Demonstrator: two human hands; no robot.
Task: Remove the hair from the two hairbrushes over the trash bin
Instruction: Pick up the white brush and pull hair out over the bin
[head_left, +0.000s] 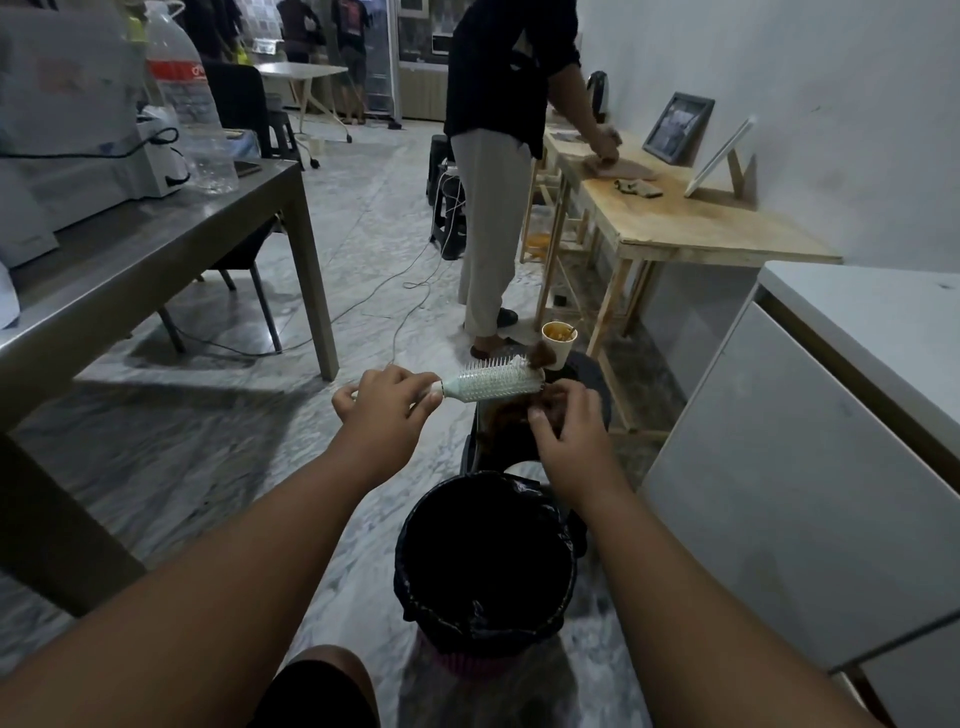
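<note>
The white round hairbrush (493, 383) is held level in the air, carried by no surface, and appears above and past the far rim of the black-lined trash bin (405, 561). Whether it hangs squarely over the opening cannot be told from this view. The left hand (387, 402) grips the handle end, fingers curled round it. The right hand (569, 434) is at the underside of the bristle head, fingertips pinching a brown clump of hair (511, 413) that is partly drawn clear of the bristles. A smaller tuft (540, 357) remains lodged at the brush's far tip. Assessment: the first brush is partly cleaned and the pinched clump has not yet been dropped. The bin's interior is too dark to check for hair. No second hairbrush is in view, so that half of the task is judged outstanding. Beyond the bin stands a dark stool (592, 374) bearing a paper cup (558, 340).
</note>
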